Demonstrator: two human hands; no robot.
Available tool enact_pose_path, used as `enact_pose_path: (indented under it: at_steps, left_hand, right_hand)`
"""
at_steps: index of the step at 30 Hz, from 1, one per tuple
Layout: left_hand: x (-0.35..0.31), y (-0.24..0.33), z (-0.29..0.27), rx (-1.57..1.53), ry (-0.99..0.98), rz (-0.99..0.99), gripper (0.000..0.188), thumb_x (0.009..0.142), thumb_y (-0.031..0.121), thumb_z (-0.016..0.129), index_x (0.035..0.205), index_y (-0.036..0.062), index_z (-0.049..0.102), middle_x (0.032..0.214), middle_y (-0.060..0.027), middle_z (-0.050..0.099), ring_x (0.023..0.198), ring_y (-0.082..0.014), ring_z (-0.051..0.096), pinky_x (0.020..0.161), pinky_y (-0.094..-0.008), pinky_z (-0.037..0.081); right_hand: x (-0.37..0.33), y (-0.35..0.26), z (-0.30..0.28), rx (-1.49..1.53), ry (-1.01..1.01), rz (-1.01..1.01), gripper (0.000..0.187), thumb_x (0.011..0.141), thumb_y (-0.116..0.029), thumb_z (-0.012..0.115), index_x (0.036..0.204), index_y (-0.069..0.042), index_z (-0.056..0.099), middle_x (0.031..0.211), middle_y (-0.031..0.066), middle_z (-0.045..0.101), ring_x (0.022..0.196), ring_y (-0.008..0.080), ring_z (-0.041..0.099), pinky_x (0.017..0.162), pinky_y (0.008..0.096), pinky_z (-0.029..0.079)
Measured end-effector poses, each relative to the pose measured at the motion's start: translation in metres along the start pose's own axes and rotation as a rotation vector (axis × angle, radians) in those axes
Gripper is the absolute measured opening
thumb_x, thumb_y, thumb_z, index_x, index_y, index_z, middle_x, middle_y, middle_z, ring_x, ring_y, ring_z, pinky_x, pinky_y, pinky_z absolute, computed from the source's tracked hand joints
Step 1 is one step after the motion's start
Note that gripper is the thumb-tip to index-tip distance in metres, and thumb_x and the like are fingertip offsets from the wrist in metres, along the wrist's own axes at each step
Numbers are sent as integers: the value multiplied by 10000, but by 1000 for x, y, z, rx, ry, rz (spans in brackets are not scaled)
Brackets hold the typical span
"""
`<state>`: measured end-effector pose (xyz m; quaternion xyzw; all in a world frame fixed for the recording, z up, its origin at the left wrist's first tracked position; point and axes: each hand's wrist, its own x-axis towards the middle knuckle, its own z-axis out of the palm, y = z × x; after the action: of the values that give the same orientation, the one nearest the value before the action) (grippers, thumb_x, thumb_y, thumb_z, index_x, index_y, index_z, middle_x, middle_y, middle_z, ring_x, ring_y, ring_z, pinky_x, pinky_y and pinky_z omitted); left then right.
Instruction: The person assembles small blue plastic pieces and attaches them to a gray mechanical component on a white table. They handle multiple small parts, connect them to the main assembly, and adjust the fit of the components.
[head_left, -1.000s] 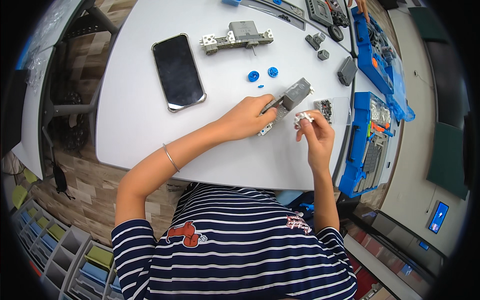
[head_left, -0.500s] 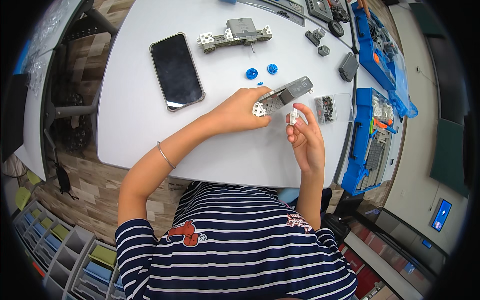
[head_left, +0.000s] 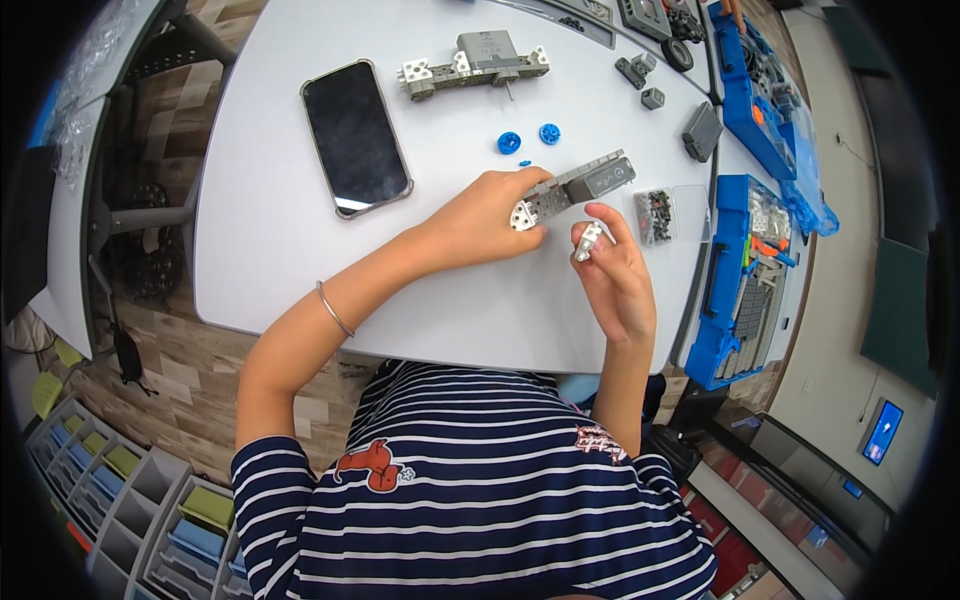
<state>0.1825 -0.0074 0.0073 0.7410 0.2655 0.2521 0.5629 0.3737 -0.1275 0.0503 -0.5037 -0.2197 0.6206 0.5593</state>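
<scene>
My left hand (head_left: 500,215) is closed on the near end of a grey beam assembly (head_left: 550,200), which carries a grey motor block (head_left: 598,182) and a white connector at the gripped end. Between thumb and fingertips, my right hand (head_left: 618,275) pinches a small white connector piece (head_left: 588,241), just below the motor block and apart from it. Beyond my left hand lie two blue round gears (head_left: 509,143) and a tiny blue pin (head_left: 525,163). A similar grey beam assembly with a motor (head_left: 487,50) stands farther back on the table.
A black phone (head_left: 357,137) lies at the left. Right of my hands stands a clear box of dark pins (head_left: 656,216) with its lid open. Blue parts cases (head_left: 705,330) line the right side. A grey block (head_left: 700,132), small grey pieces and a wheel (head_left: 677,55) lie far right.
The small white connector has been turned in my right fingertips and now tilts. The assembly in my left hand has rolled a little, showing more of the motor's face.
</scene>
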Motion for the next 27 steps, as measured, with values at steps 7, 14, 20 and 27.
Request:
enact_pose_path:
  at_steps: [7,14,20,27]
  left_hand:
    - [1,1,-2,-21,-26,-34,526,868,159,743,1344,-28,617,1148,-258,745,1048,-383,738,952,-416,556]
    - [1,2,-4,-17,-32,-41,523,875,184,745,1337,-28,624,1137,-254,750,1029,-370,743,936,-410,562]
    - [1,3,-2,-45,-17,-62,532,860,213,739,1298,-70,636,1090,-273,741,979,-388,738,903,-415,572]
    - [1,1,0,-55,1,-59,552,854,223,740,1303,-80,635,1084,-301,736,978,-382,742,899,-412,574]
  right_hand:
    - [0,-12,5,-253,74,-121,315,990,-14,653,1300,6,601,1102,101,685,876,148,677,791,277,514]
    - [6,-4,9,-504,107,-283,288,963,-13,709,1242,-3,638,1164,111,697,985,128,681,808,239,509]
    - [7,0,13,-484,181,-393,294,972,9,726,1255,38,650,1172,97,702,1000,130,682,804,244,530]
    - [10,3,14,-459,204,-390,235,971,12,731,1178,28,621,1130,108,701,954,124,693,769,263,568]
